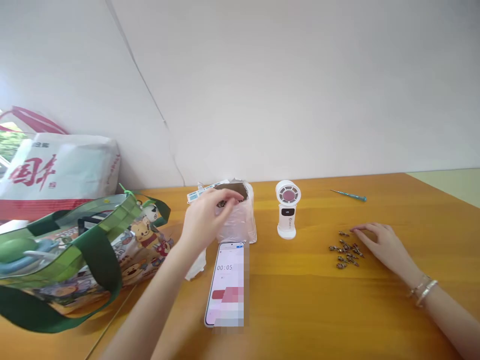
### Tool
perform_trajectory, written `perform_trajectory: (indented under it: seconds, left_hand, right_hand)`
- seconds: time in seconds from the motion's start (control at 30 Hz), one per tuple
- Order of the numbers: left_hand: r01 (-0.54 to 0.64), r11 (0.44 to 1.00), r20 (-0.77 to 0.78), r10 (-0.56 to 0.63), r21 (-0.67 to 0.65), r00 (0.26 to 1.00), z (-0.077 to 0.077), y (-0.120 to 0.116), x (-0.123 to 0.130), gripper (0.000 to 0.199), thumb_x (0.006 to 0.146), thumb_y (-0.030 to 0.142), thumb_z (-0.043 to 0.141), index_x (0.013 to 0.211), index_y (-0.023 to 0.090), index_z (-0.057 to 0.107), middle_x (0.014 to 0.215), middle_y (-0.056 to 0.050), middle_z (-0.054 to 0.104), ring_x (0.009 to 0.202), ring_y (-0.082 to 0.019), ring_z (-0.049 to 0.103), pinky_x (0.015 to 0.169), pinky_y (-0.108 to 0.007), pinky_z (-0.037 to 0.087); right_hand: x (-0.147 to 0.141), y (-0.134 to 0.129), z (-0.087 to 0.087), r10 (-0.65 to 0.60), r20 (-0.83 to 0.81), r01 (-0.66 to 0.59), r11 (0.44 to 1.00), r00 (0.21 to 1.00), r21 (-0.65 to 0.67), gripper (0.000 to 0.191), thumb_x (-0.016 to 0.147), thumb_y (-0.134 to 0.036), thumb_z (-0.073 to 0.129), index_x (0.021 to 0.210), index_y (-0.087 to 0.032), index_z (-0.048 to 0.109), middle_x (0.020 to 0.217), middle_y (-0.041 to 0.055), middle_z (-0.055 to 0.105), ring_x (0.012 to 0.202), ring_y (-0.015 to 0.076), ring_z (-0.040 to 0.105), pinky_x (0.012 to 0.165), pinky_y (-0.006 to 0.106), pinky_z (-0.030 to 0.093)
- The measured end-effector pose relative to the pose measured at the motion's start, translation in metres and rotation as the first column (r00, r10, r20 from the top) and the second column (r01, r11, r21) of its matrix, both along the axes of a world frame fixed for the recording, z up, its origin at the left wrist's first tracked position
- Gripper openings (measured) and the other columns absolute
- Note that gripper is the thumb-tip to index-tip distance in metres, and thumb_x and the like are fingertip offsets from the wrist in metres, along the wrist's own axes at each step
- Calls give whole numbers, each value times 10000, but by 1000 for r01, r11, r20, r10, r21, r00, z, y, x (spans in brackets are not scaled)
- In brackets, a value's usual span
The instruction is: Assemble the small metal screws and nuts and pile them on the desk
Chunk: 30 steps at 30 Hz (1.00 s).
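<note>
The small brown-and-metal pieces lie in a loose pile (pixel 345 254) on the tabletop (pixel 300 305), all of them out in the open and none lined up or sorted that I can make out. My right hand (pixel 384 247) rests open and relaxed just beside the pile, its fingertips (pixel 356 229) at the pile's upper edge, holding nothing. My left hand (pixel 210 222) is up at the mouth of a clear plastic bag (pixel 240 225), fingers curled over it; a small dark bit shows near my fingertips, but I cannot tell whether I am gripping it. Inside the bag's top is a dark brown patch (pixel 232 190), and I cannot tell how many pieces have gone in, so only the pile shows me what is out. In front of the bag lies a phone (pixel 225 285) with a timer reading 00:05, partly blurred. A small white fan (pixel 288 210) stands between my hands, a thin teal-handled screwdriver (pixel 348 195) lies beyond the pile, and a green tote bag (pixel 63 260) and a white paper sack (pixel 56 172) sit to my left.
</note>
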<state>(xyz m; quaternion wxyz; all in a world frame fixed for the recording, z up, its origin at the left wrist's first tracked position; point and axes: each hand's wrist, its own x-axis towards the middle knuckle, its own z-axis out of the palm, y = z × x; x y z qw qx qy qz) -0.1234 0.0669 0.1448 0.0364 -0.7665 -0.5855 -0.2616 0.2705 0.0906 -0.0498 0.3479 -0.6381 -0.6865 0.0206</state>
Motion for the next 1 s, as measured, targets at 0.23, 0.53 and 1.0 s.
perform_trajectory:
  seconds: [0.23,0.53,1.0]
  left_hand:
    - [-55,926,-446,-126,-372,886,19,65,-14,270,825,321,409,956,320,645,967,31,674,805,-161,596,645,-223,417]
    - [-118,866,-573,-214,-487,791,14,100,0,233,685,188,504,835,274,659,831,-30,682,646,-199,598,558,-276,423]
    - [-207,881,-638,-131,-426,759,7,95,4,118,661,159,551,714,224,634,783,-64,666,761,-250,620,670,-309,442]
  right_hand:
    - [7,-5,12,-61,-112,72,993,992,97,182,842,-382,470,889,-266,603,921,95,668,863,278,600,745,413,449]
    - [6,-9,27,-18,-140,31,995,990,91,208,852,-357,470,903,-222,621,854,66,677,763,190,639,688,297,473]
    - [-4,-9,26,90,17,-91,993,996,74,200,849,-341,435,860,-230,601,760,27,649,704,190,626,664,314,459]
